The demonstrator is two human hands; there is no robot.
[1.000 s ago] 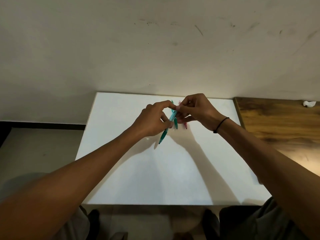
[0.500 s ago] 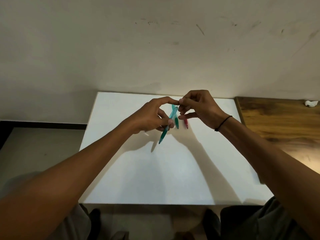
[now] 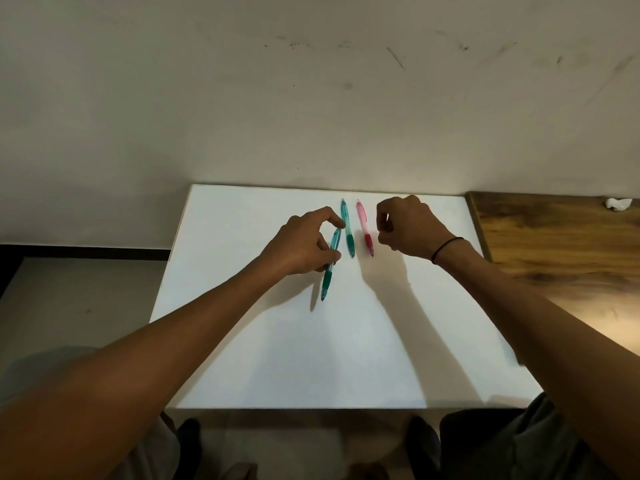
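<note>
Status, left to right.

Left arm reaches in from lower left across the white worktop (image 3: pixel 311 358), forearm low, wrist roughly level. Left hand (image 3: pixel 301 245) sits just left of the pen row. Its fingers (image 3: pixel 329 216) are curled round the held teal pen (image 3: pixel 330 268), with the index arched over the top end and the others pinching the barrel mid-length. The pen is tilted, tip toward me. The tip looks just off the surface, since its shadow falls beside it, not under it.

Next right is the second teal pen (image 3: pixel 347 226), lying flat on the worktop, dark grip end toward me. Just beside it, roughly parallel and not touching, is the pink pen (image 3: pixel 364 227), also flat with its red grip end toward me.

Progress, my read: I'm lining the pens up in a row. Two are down, the third is in hand. What's left is to lay it flat left of the second teal pen, matching their direction, and let go.

Right hand (image 3: pixel 408 228) hovers just right of the pink pen, clear of it, back of hand up. Its fingers are curled in toward the palm, with nothing visible in them. Black band (image 3: pixel 446 248) on that wrist. The arm comes in from lower right.

Far right, a wooden top (image 3: pixel 554 244) butts against the worktop, with a white scrap (image 3: pixel 618 203) at its back edge.
</note>
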